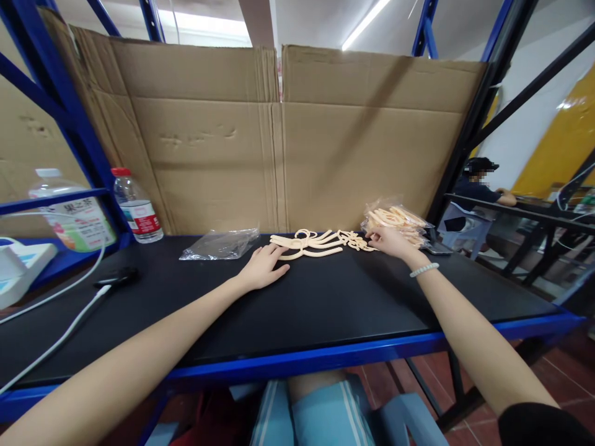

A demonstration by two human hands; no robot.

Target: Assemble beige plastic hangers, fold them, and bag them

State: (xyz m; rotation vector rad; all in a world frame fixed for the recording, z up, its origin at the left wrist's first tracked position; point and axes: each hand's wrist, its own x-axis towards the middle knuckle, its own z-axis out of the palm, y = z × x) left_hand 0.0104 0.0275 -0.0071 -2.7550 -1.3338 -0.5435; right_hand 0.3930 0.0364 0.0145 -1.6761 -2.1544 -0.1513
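Observation:
Cream-coloured curved strips (320,252) lie loosely together on the black tabletop. My left hand (264,266) rests flat beside them, thumb apart, its fingertips touching their left ends. To the right of the strips is a small heap of cream loop-shaped pieces (351,240). My right hand (389,240) is at the right side of this heap with its fingers pinched together; what is between the fingertips is too small to make out. Just behind my right hand stands a pile of clear plastic bags (395,217) filled with similar cream pieces.
A flat clear plastic bag (218,244) lies left of my left hand. Further left are a red-capped bottle (138,210), a large jug (77,220), a black plug (116,277) with a white cable, and a power strip (23,269). Cardboard (209,142) walls the back. A person (478,186) sits at far right.

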